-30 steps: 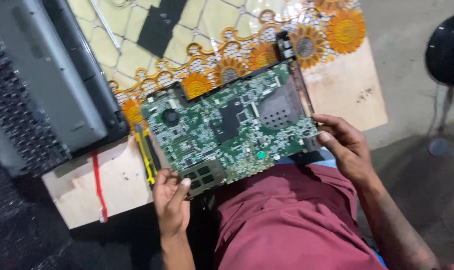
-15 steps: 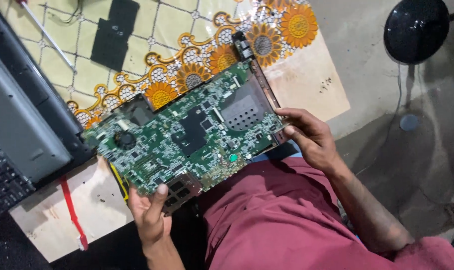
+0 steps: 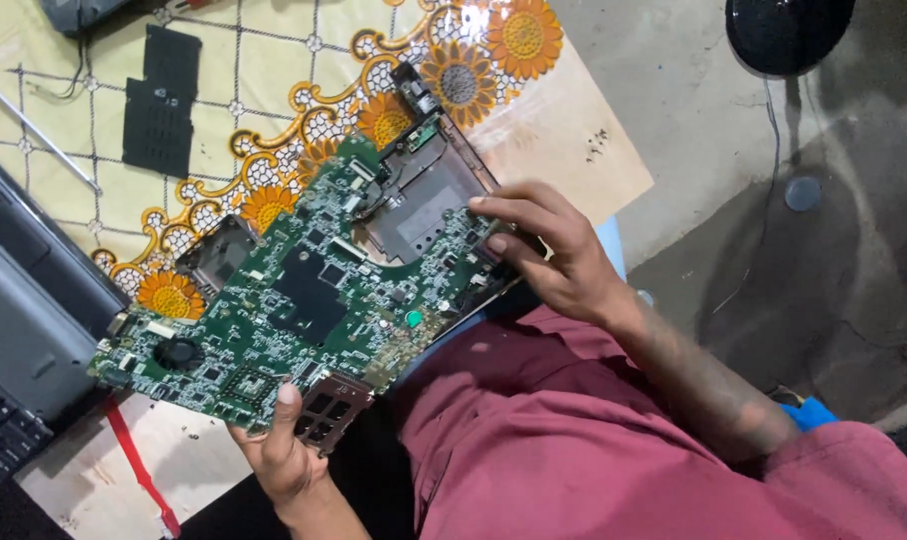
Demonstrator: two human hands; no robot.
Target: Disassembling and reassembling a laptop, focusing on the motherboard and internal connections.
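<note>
Over sunflower-patterned tablecloth and concrete floor, one green laptop motherboard pinched by left hand and right hand.

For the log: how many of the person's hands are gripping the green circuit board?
2. The left hand pinches the near edge of the green circuit board, thumb on top. The right hand grips its right edge, fingers curled over the components.

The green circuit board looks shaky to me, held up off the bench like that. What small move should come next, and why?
Probably lower the green circuit board flat onto the patterned cloth. The left hand pinches only its near edge and the right hand its right edge, so its middle hangs unsupported.
</note>
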